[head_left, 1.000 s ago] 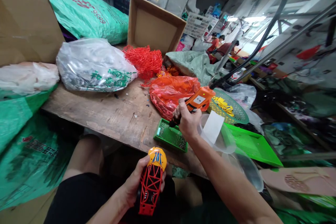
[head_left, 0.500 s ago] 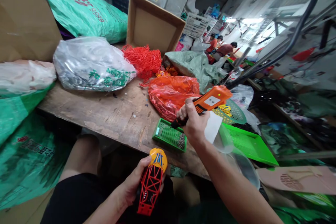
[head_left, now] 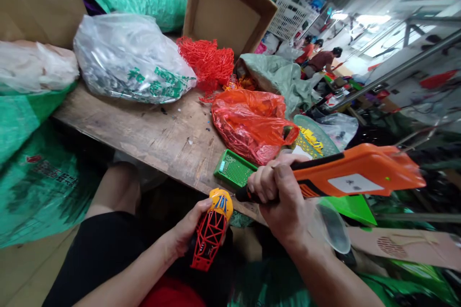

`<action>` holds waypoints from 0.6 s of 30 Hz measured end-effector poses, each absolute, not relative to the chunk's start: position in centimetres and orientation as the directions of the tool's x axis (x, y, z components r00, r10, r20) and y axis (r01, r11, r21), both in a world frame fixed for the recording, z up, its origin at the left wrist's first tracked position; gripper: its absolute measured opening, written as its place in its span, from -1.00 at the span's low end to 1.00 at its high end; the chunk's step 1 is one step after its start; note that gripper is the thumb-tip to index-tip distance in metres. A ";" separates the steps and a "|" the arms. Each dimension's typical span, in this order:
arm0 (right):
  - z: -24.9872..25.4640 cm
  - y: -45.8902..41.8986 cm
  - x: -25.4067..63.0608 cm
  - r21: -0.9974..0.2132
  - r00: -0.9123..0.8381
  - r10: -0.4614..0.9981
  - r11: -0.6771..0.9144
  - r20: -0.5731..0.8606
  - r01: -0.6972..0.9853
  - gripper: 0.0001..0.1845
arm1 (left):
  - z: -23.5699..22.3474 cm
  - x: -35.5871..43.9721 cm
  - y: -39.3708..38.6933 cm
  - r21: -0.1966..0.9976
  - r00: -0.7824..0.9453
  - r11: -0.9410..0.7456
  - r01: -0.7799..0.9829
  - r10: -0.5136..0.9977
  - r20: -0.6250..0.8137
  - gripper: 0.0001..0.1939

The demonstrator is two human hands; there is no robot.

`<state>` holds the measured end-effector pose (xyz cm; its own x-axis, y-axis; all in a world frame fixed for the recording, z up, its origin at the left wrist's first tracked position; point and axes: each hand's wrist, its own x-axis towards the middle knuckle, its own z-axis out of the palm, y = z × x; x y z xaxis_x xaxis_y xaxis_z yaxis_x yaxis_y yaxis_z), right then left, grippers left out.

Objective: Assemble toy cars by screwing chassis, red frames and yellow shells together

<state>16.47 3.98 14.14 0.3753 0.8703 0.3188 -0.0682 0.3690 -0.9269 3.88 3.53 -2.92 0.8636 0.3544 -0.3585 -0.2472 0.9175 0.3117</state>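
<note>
My left hand (head_left: 185,232) is closed round a red lattice toy car frame with a yellow nose (head_left: 212,229), held upright over my lap below the table edge. My right hand (head_left: 279,196) grips an orange electric screwdriver (head_left: 345,177), lying almost level, its dark tip (head_left: 240,195) pointing left and close to the toy's yellow nose. A green screw tray (head_left: 234,169) lies on the wooden table (head_left: 151,129) just above the tip.
An orange plastic bag (head_left: 252,122), a heap of red lattice parts (head_left: 207,60), a clear bag (head_left: 129,60), an open cardboard box (head_left: 226,7) and green sacks (head_left: 36,172) crowd the table. Green trays and a clear bowl (head_left: 333,225) sit right. Other people work far behind.
My right hand has brought the screwdriver down and toward me, tip nearing the toy's nose. The camera tilted down. The toy stays in my left hand.
</note>
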 end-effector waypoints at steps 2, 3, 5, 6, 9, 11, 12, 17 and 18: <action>13.6 3.8 16.2 -0.930 0.372 0.876 0.359 0.307 -0.078 -0.69 | -2.9 3.9 3.5 0.332 0.860 0.908 -0.254 0.369 -0.351 -0.37; 13.4 3.8 16.1 -0.933 0.378 0.876 0.352 0.299 -0.077 -0.69 | -2.9 3.8 3.5 0.337 0.860 0.908 -0.249 0.368 -0.355 -0.36; 13.1 4.0 16.0 -0.935 0.397 0.869 0.348 0.296 -0.064 -0.70 | -2.9 3.8 3.5 0.341 0.857 0.911 -0.234 0.359 -0.370 -0.34; 13.0 4.0 15.9 -0.936 0.400 0.867 0.349 0.299 -0.057 -0.71 | -2.8 3.8 3.5 0.344 0.856 0.912 -0.225 0.354 -0.378 -0.33; 12.7 4.2 15.8 -0.930 0.390 0.864 0.365 0.318 -0.049 -0.74 | -2.7 3.8 3.6 0.357 0.851 0.907 -0.222 0.359 -0.383 -0.34; 12.6 4.2 15.8 -0.927 0.385 0.864 0.371 0.326 -0.048 -0.74 | -2.7 3.9 3.5 0.349 0.848 0.906 -0.238 0.369 -0.380 -0.36; 12.5 4.2 15.8 -0.928 0.384 0.865 0.368 0.324 -0.048 -0.75 | -2.6 3.9 3.5 0.338 0.847 0.907 -0.250 0.374 -0.378 -0.37; 12.1 4.3 15.9 -0.934 0.365 0.881 0.351 0.302 -0.074 -0.75 | -2.8 4.0 3.4 0.276 0.854 0.924 -0.266 0.358 -0.377 -0.40; 12.0 4.3 15.9 -0.934 0.366 0.881 0.349 0.299 -0.077 -0.75 | -2.9 4.0 3.4 0.270 0.856 0.925 -0.266 0.356 -0.374 -0.40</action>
